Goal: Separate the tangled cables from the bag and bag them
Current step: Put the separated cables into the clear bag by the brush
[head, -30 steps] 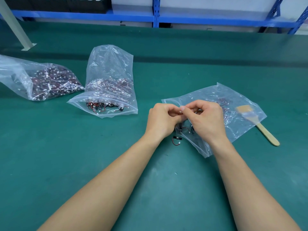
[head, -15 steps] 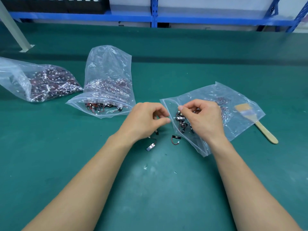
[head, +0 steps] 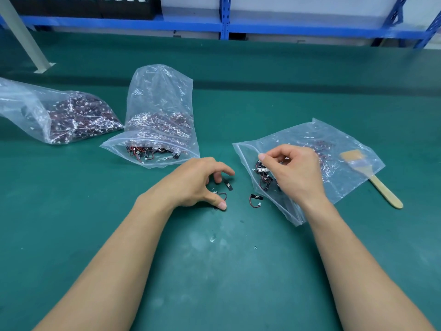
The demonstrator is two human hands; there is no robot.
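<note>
My right hand (head: 293, 173) is curled over the near corner of the flat clear bag (head: 338, 149) on the right of the green desk (head: 214, 263). Its thumb and forefinger pinch the top of the tangled cables (head: 262, 172), a dark knot of black strips and red-black wires with a white label showing. I cannot tell whether that knot lies inside the film or on top of it. My left hand (head: 195, 182) arches like a claw just left of the bag, fingers bent, thumb tip down on the desk. Under it lies a separated cable (head: 223, 191), its wire loop between thumb and fingers and its black strip just beside my fingertips. I cannot tell whether I grip it or only cover it. Another loose cable (head: 255, 200) lies on the desk between my left hand and the bag's edge, touching neither. A wooden-handled brush (head: 374, 180) rests with its bristles on the bag's far right side. Behind my left hand a zip bag (head: 162, 108) stands slumped with cables in it, and beside that a fuller bag (head: 57, 115) lies on its side. Blue shelving (head: 224, 22) runs along the back.
</note>
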